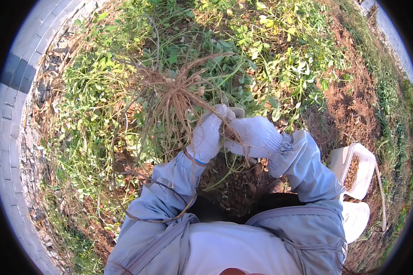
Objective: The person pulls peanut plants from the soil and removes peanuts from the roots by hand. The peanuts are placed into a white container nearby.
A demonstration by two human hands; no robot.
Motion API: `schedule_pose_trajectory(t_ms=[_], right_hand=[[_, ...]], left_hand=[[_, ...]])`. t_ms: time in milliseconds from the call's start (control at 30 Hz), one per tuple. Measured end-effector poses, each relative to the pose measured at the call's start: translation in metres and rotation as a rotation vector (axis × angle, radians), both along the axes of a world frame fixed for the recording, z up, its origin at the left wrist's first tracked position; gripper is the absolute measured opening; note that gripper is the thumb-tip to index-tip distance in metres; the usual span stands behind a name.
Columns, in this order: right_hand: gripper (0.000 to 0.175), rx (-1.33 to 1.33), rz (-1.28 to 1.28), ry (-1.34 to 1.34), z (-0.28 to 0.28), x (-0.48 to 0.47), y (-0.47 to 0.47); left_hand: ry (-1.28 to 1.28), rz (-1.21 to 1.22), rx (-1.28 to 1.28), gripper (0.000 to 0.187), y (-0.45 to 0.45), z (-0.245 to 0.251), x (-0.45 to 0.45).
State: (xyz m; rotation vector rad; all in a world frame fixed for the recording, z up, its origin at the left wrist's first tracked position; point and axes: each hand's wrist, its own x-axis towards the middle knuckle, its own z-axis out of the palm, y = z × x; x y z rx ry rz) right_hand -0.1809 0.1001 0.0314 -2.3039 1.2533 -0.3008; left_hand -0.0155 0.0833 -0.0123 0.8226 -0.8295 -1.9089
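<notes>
An uprooted peanut plant (179, 90), its dry brown roots splayed out, is held up before me. My left hand (208, 135), in a white knit glove, is closed around its stems just below the root clump. Against it presses my right hand (256, 135), gloved alike, with its fingers curled in at the same stems. Where the fingers of both hands meet, what lies between them is partly hidden. One long thin stem (172, 220) loops down across my left sleeve. A few pale pods hang among the roots.
To my right stands a white plastic tub (364, 172) with peanuts (351, 173) inside. A white lid (355, 220) lies beside it. Green peanut foliage (289, 68) covers the ground ahead, with bare reddish soil (351, 86) at the right. Paving (7, 137) borders the plot at the left.
</notes>
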Motion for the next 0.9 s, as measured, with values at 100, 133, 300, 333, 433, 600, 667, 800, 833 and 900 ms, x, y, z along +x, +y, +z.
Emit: schedule_pose_trajectory(t_ms=[100,133,300,333,433,600,667,800,833,900], right_hand=[[0.031,0.130,0.057,-0.030,0.005,-0.002,0.014],[0.030,0.177,0.087,-0.040,0.010,-0.004,0.019],[0.021,0.069,0.153,-0.118,0.014,-0.016,0.045],[0.019,0.102,0.162,-0.100,0.018,-0.017,0.047],[0.015,0.156,0.171,-0.136,0.012,-0.024,0.051],[0.020,0.278,0.133,-0.309,-0.001,-0.024,0.061],[0.022,0.329,0.151,-0.269,0.001,-0.022,0.059],[0.023,0.637,0.373,-0.068,0.014,-0.003,0.080],[0.024,0.652,0.370,-0.054,0.012,-0.003,0.080],[0.024,0.541,0.104,-0.310,0.000,-0.020,0.070]], left_hand=[[-0.059,-0.188,-0.114,0.034,-0.001,-0.003,0.010],[-0.158,-0.262,-0.079,0.030,-0.001,-0.001,0.015],[-0.306,-0.383,-0.134,0.026,0.016,0.013,0.022],[-0.322,-0.396,-0.137,0.026,0.018,0.014,0.023],[-0.308,-0.418,-0.146,0.027,0.020,0.010,0.027],[-0.266,-0.455,-0.150,0.028,0.020,-0.002,0.027],[-0.255,-0.433,-0.147,0.029,0.018,-0.005,0.032],[-0.226,-0.320,-0.107,0.030,-0.006,-0.014,0.056],[-0.261,-0.310,-0.134,0.030,-0.014,-0.012,0.063],[-0.348,-0.320,-0.226,0.031,-0.024,-0.001,0.071]])
